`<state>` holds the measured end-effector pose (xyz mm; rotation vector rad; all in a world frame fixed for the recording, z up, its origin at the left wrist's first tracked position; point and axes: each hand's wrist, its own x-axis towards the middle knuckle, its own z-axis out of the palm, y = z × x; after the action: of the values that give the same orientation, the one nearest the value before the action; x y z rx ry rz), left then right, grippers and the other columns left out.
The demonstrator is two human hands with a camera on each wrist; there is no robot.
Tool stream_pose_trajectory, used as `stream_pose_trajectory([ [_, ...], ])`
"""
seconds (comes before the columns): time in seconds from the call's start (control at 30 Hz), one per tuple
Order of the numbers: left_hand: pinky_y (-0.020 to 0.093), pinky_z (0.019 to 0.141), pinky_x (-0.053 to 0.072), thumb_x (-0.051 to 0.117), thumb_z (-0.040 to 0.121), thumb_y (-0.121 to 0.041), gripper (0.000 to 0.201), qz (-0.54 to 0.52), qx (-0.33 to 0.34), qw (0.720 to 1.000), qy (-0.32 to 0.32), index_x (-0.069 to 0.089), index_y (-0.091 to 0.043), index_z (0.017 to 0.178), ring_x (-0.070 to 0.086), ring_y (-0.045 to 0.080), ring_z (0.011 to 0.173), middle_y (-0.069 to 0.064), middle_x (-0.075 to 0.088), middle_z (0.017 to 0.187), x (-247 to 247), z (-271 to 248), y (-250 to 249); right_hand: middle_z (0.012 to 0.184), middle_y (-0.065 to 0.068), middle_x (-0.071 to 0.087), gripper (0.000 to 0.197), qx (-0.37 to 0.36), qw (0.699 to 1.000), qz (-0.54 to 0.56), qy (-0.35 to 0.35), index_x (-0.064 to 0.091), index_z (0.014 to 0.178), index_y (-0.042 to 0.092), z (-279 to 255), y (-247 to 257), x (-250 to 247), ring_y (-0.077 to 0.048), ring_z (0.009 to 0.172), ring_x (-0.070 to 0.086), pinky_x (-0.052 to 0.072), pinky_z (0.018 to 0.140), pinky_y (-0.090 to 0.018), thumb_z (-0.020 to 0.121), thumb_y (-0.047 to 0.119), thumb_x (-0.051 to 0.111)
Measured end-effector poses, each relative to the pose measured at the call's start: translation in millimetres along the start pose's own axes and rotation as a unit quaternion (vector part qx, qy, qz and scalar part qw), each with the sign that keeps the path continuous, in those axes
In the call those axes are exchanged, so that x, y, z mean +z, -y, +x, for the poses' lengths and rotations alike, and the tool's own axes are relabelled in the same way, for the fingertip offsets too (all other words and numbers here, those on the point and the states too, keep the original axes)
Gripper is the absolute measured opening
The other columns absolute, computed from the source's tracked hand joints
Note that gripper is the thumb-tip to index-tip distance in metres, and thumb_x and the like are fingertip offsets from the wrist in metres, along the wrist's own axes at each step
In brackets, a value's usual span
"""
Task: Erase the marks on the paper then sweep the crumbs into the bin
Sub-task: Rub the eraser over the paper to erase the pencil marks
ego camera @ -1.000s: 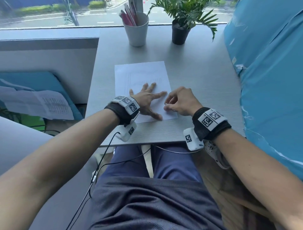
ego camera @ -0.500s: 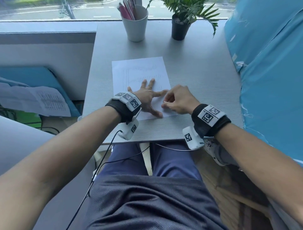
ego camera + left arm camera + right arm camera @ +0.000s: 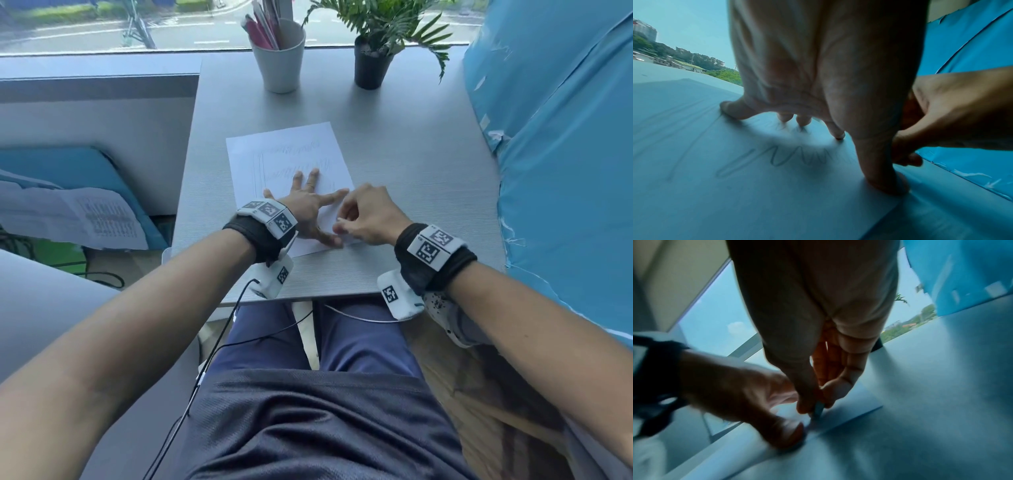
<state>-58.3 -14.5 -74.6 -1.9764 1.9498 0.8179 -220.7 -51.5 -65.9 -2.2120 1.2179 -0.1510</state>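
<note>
You're in the erasing step — pencil scribbles still show across the paper point(image 3: 291, 164), so the sweep into the bin hasn't begun, and no bin or crumbs show in any view. The desk point(image 3: 411, 171) fills the middle of the head frame with the paper at its centre, near edge toward you.

Your left hand point(image 3: 308, 214) lies flat on the lower half of the sheet, fingers straight and spread wide, thumb pressed by the paper's lower right corner — it pins the page. Your right hand point(image 3: 368, 217) sits just right of it at the sheet's right edge, fingers curled, thumb and forefinger pinching a small eraser point(image 3: 818, 409) tip-down on the paper close to the left thumb; it's blurred in the right wrist view.

Next move, as I judge it: keep the left hand pressing, rub short strokes toward the zigzag marks point(image 3: 781, 160) at centre frame, light enough not to crease the sheet.
</note>
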Motion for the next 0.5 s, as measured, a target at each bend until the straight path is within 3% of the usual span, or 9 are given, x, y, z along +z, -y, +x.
stream_pose_trajectory([
  [0.17,0.086,0.097,0.010,0.060,0.061,-0.089,0.112,-0.005,-0.067,0.998,-0.014,-0.004,-0.059,0.148,-0.017,0.038,0.149,0.006,-0.022,0.162,-1.5,-1.3,-11.8,0.073,0.000,0.070,0.014,0.067,0.994,0.021,-0.079,0.077,0.078,0.012,17.4,-13.4,-13.4,-0.011,0.070,0.064,0.051,0.069,-0.022,0.071,0.023,0.082],
  [0.23,0.085,0.099,0.009,0.062,0.065,-0.084,0.108,0.019,-0.082,0.996,-0.018,0.006,-0.053,0.152,0.000,0.042,0.149,0.014,-0.003,0.164,-11.1,-2.1,-17.1,0.074,-0.001,0.072,0.013,0.067,0.995,0.013,-0.079,0.076,0.077,0.013,21.6,-11.8,-11.2,-0.012,0.071,0.066,0.053,0.069,-0.023,0.070,0.022,0.082],
  [0.3,0.081,0.103,0.012,0.073,0.068,-0.072,0.106,0.060,-0.044,0.997,-0.037,0.022,-0.037,0.154,0.014,0.038,0.148,0.015,0.017,0.160,-21.0,-3.7,-16.3,0.074,-0.001,0.072,0.014,0.071,0.994,0.013,-0.079,0.076,0.075,0.013,24.9,-11.6,-10.4,-0.012,0.072,0.066,0.054,0.070,-0.024,0.069,0.023,0.084],
  [0.37,0.068,0.114,0.014,0.081,0.068,-0.058,0.107,0.057,0.041,0.996,-0.047,0.027,-0.025,0.154,0.010,0.030,0.151,0.010,0.011,0.164,-23.3,-3.5,-6.6,0.074,0.000,0.071,0.015,0.073,0.994,0.015,-0.076,0.076,0.075,0.013,27.9,-13.3,-12.4,-0.011,0.073,0.064,0.051,0.069,-0.022,0.069,0.025,0.084],
  [0.43,0.056,0.120,0.012,0.085,0.064,-0.055,0.118,0.033,0.101,0.994,-0.026,0.017,-0.031,0.157,0.002,0.024,0.152,0.004,-0.001,0.166,-19.3,-0.4,7.9,0.075,0.000,0.071,0.016,0.066,0.995,0.019,-0.068,0.077,0.076,0.013,28.7,-13.8,-14.5,-0.011,0.074,0.064,0.048,0.068,-0.020,0.069,0.026,0.083],
  [0.5,0.062,0.118,0.006,0.085,0.060,-0.060,0.127,0.030,0.110,0.994,-0.005,0.006,-0.039,0.157,-0.008,0.019,0.152,-0.002,-0.009,0.165,-15.9,3.0,16.5,0.076,-0.001,0.071,0.016,0.065,0.995,0.027,-0.066,0.077,0.078,0.012,28.9,-13.3,-17.2,-0.010,0.074,0.064,0.048,0.069,-0.019,0.070,0.026,0.083],
])
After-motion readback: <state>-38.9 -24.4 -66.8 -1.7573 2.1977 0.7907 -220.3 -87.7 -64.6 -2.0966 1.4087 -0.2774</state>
